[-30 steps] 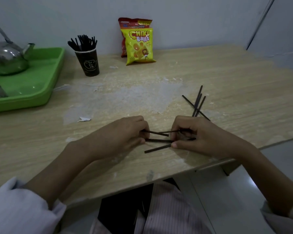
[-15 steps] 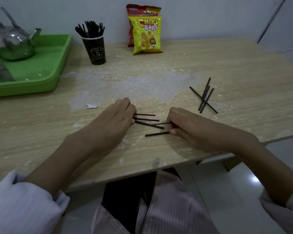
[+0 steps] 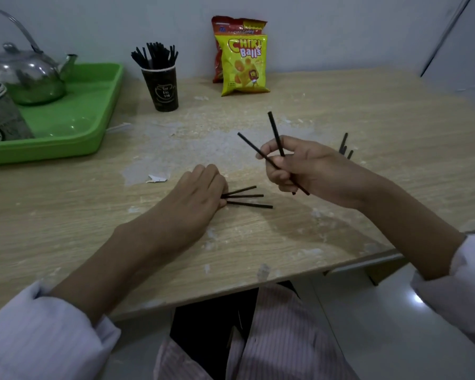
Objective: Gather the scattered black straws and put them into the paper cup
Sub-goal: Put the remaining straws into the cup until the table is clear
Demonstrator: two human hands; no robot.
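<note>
Head view: right hand [image 3: 310,168] grips 2 straws [image 3: 274,134], hiding others; left hand [image 3: 195,193] pins 3.

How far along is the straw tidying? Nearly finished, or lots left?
Partly done. The dark paper cup near the wall already holds a bunch of black straws. The right hand holds two thin black straws lifted off the wooden table. The left hand pins three fanned straws on the table. A few more straws lie behind the right hand, still to collect.
</note>
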